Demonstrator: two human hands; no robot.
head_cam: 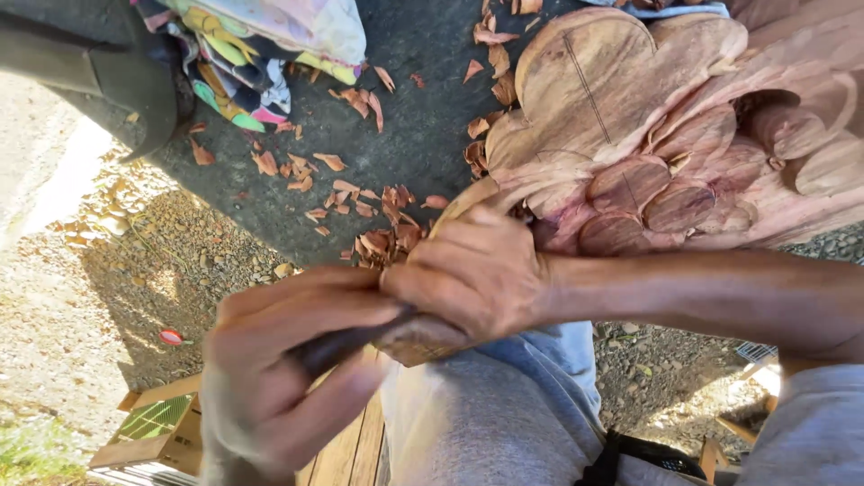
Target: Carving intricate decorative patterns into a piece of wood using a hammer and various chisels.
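Dark tool handle (337,346) pointing up-right

We grip a dark tool handle (346,342) in our left hand (270,378), blurred. Our right hand (472,270) presses on the carved wood (648,135) edge at our knee. Wood chips (360,202) lie on the ground (423,108).

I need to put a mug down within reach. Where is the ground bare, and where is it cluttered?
Bare dark ground lies between the patterned cloth and the wood carving. The gravel at left is mostly open. Wood chips crowd the strip just above the right hand and left hand.
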